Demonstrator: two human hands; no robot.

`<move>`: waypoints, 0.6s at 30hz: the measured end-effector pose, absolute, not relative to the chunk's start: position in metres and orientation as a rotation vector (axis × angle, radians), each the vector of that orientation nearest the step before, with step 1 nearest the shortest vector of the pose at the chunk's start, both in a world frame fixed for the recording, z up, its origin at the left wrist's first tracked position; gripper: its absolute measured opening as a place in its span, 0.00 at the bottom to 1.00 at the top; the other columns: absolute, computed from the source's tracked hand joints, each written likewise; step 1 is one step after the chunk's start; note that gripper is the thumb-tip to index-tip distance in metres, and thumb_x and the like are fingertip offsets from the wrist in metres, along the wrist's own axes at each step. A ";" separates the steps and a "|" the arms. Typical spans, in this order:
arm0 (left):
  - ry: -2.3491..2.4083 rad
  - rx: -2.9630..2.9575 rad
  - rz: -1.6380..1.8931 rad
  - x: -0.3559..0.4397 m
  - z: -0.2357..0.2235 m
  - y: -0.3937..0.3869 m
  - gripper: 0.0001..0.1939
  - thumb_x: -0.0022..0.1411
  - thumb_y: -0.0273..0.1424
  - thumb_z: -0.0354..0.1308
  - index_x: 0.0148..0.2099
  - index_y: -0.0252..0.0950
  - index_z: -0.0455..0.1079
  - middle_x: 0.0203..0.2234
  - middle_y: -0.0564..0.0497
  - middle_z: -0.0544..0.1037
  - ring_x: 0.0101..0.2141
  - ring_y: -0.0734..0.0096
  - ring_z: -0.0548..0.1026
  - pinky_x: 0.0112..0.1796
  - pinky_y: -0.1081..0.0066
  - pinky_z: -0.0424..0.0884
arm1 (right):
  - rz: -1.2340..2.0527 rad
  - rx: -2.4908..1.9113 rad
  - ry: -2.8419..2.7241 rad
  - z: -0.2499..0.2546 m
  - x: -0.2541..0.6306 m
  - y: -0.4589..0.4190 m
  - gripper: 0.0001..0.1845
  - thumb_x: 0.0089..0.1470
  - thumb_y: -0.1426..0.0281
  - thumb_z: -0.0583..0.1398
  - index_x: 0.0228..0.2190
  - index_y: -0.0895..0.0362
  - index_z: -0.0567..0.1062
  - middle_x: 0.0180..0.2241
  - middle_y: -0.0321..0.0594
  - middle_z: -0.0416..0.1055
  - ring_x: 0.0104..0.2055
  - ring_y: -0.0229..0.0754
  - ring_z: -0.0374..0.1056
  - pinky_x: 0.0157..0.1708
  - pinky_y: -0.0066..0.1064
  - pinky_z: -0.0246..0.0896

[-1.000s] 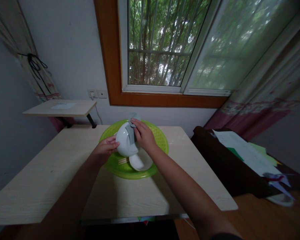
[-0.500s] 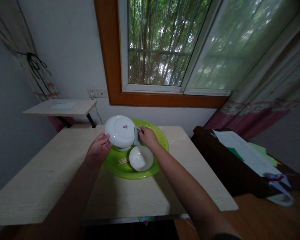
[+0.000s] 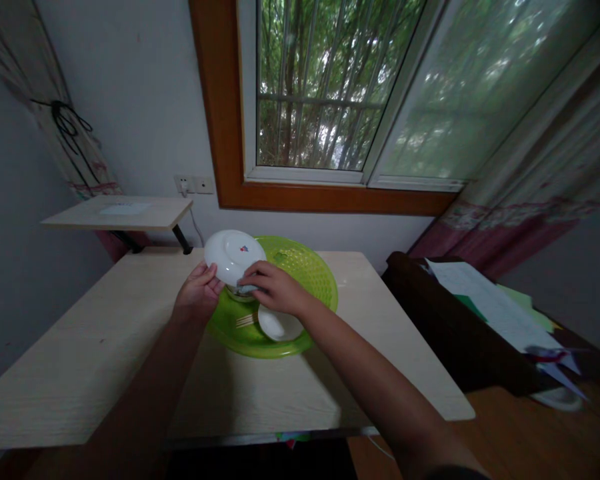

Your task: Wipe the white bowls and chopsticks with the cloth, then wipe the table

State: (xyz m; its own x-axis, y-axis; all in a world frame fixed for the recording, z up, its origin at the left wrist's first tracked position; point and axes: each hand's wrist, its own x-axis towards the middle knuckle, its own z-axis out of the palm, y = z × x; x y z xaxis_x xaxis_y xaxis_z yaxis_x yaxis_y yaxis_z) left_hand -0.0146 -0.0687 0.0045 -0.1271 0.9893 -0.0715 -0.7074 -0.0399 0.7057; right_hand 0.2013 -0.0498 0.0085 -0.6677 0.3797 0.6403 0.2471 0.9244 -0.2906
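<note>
A white plate with a small red and blue mark is tilted up above the left part of a green basket. My left hand grips its left edge, thumb on the face toward me. My right hand is closed on a grey cloth, pressed against the plate's lower right edge; most of the cloth is hidden under the fingers. In the basket sit a white bowl, partly covered by my right hand, and chopsticks. Another white dish shows partly beneath the plate.
The basket stands on a light wooden table. A small raised shelf with a paper on it is at the back left. To the right is a dark brown piece of furniture with papers on top. A window is behind.
My right hand has moved left with the cloth, from the plate's right edge to its lower right part. The plate has shifted slightly left in my left hand.
</note>
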 end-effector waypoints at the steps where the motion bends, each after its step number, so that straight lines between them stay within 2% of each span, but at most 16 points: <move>1: 0.710 0.522 1.577 -0.014 0.004 -0.069 0.20 0.65 0.17 0.57 0.56 0.35 0.74 0.46 0.43 0.84 0.41 0.69 0.84 0.44 0.73 0.80 | 0.217 -0.410 -2.364 0.009 0.200 -0.051 0.16 0.59 0.77 0.60 0.47 0.54 0.78 0.48 0.45 0.71 0.50 0.45 0.68 0.52 0.37 0.65; 5: 0.714 0.477 1.610 -0.012 0.006 -0.069 0.20 0.65 0.16 0.56 0.56 0.35 0.74 0.44 0.43 0.84 0.39 0.71 0.84 0.43 0.75 0.80 | 0.194 -0.452 -2.477 0.010 0.200 -0.054 0.16 0.56 0.80 0.60 0.45 0.54 0.78 0.45 0.43 0.70 0.47 0.45 0.67 0.48 0.35 0.65; 8: 0.739 0.425 1.635 -0.011 0.008 -0.070 0.21 0.65 0.16 0.56 0.57 0.36 0.74 0.45 0.43 0.84 0.41 0.70 0.84 0.46 0.73 0.79 | 0.228 -0.608 -2.458 0.008 0.203 -0.052 0.17 0.53 0.81 0.61 0.43 0.53 0.75 0.44 0.42 0.70 0.46 0.45 0.66 0.47 0.34 0.64; 12: 0.755 0.392 1.657 -0.010 0.009 -0.070 0.20 0.66 0.17 0.55 0.57 0.37 0.74 0.48 0.43 0.83 0.45 0.69 0.83 0.50 0.71 0.78 | 0.340 -0.844 -2.282 0.001 0.209 -0.039 0.16 0.48 0.80 0.61 0.40 0.54 0.71 0.40 0.39 0.70 0.42 0.44 0.66 0.42 0.33 0.61; 15: 0.756 0.394 1.667 -0.010 0.011 -0.072 0.19 0.67 0.17 0.55 0.56 0.36 0.74 0.46 0.44 0.83 0.44 0.71 0.83 0.50 0.72 0.78 | 0.359 -0.954 -2.141 -0.007 0.216 -0.024 0.14 0.45 0.81 0.61 0.35 0.55 0.71 0.37 0.38 0.69 0.40 0.43 0.65 0.42 0.33 0.60; 18: 0.761 0.393 1.659 -0.009 0.013 -0.075 0.18 0.67 0.17 0.54 0.55 0.36 0.74 0.45 0.44 0.84 0.43 0.73 0.83 0.50 0.73 0.78 | 0.349 -1.062 -1.957 -0.010 0.223 -0.011 0.11 0.46 0.79 0.62 0.32 0.55 0.71 0.35 0.38 0.69 0.40 0.44 0.65 0.42 0.34 0.60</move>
